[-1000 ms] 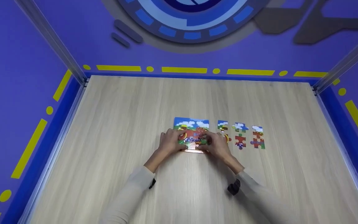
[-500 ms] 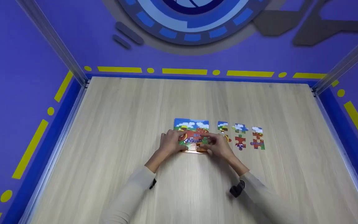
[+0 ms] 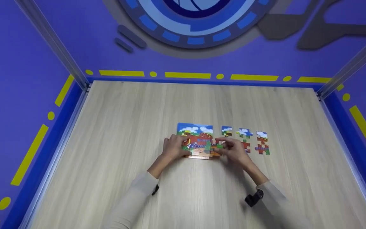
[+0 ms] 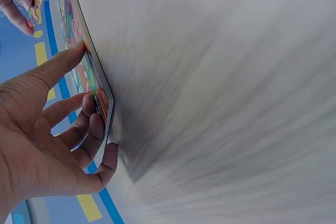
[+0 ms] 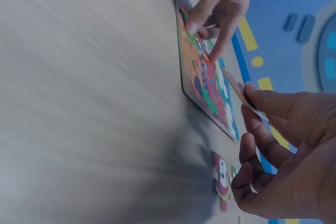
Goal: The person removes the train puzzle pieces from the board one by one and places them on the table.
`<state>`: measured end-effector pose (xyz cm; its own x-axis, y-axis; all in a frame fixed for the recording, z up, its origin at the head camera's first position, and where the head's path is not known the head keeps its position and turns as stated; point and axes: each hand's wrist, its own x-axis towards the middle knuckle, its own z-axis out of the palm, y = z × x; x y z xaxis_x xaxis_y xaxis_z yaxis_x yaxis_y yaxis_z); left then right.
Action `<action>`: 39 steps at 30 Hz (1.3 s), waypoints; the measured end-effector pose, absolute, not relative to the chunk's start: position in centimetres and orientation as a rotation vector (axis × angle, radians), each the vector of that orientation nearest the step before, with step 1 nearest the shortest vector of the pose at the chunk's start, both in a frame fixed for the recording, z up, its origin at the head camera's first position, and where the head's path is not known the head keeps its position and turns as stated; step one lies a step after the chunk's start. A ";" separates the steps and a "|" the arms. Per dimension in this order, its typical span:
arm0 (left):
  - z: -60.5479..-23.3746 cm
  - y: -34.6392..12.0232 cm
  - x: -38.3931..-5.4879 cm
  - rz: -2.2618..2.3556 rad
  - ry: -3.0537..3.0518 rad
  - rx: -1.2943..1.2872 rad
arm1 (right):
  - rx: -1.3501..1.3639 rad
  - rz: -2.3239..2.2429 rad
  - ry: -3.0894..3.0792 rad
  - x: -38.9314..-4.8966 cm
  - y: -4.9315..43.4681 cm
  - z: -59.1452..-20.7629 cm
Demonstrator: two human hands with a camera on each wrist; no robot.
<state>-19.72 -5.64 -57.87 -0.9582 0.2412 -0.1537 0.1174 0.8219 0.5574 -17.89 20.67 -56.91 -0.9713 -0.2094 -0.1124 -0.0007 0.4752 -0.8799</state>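
Observation:
A square jigsaw puzzle with a red and green scene under a cloudy sky lies on the table. My left hand holds it at its left side, with thumb and a finger on the picture and the other fingers bent by the edge in the left wrist view. Just off the puzzle's right side, my right hand pinches a jigsaw piece between thumb and fingertips. That piece is raised above the surface and tilted nearly edge-on in the right wrist view; its picture is mostly hidden there, though orange shows in the left wrist view.
Several loose jigsaw pieces lie to the right in rows, among them a cloud piece, a corner piece and a red-green piece. My right hand partly covers some. Blue walls border the wooden table.
My right hand has moved right, from over the puzzle's lower right corner to beside it, carrying a piece. My left hand has stayed at the puzzle's left side.

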 end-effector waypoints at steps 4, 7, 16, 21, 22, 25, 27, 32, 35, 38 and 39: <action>-57.8 -5.6 -19.8 0.835 2.787 0.275 | -0.168 -1.497 2.547 -17.8 22.0 -56.7; -57.8 -5.6 -19.7 0.842 2.788 0.278 | -0.134 -1.481 2.578 -17.7 23.2 -56.7; -57.9 -5.7 -19.5 0.867 2.787 0.295 | -0.080 -1.467 2.607 -17.3 26.8 -56.5; -57.8 -5.7 -19.6 0.857 2.791 0.301 | -0.048 -1.476 2.591 -17.2 28.8 -56.3; -57.8 -5.6 -19.6 0.851 2.792 0.302 | -0.048 -1.469 2.595 -17.2 29.1 -56.2; -57.8 -5.6 -19.7 0.843 2.798 0.307 | -0.053 -1.449 2.605 -17.0 30.2 -56.3; -57.9 -5.6 -19.7 0.840 2.802 0.306 | -0.050 -1.432 2.611 -16.8 30.8 -56.3; -57.8 -5.6 -19.8 0.840 2.806 0.296 | -0.021 -1.403 2.612 -16.2 32.1 -56.2; -57.8 -5.6 -19.9 0.843 2.799 0.299 | 0.027 -1.387 2.623 -15.8 32.9 -56.1; -57.8 -5.7 -19.8 0.845 2.792 0.298 | 0.077 -1.390 2.615 -15.3 33.5 -56.3; -57.9 -5.7 -19.7 0.848 2.792 0.294 | 0.077 -1.393 2.607 -15.1 33.7 -56.3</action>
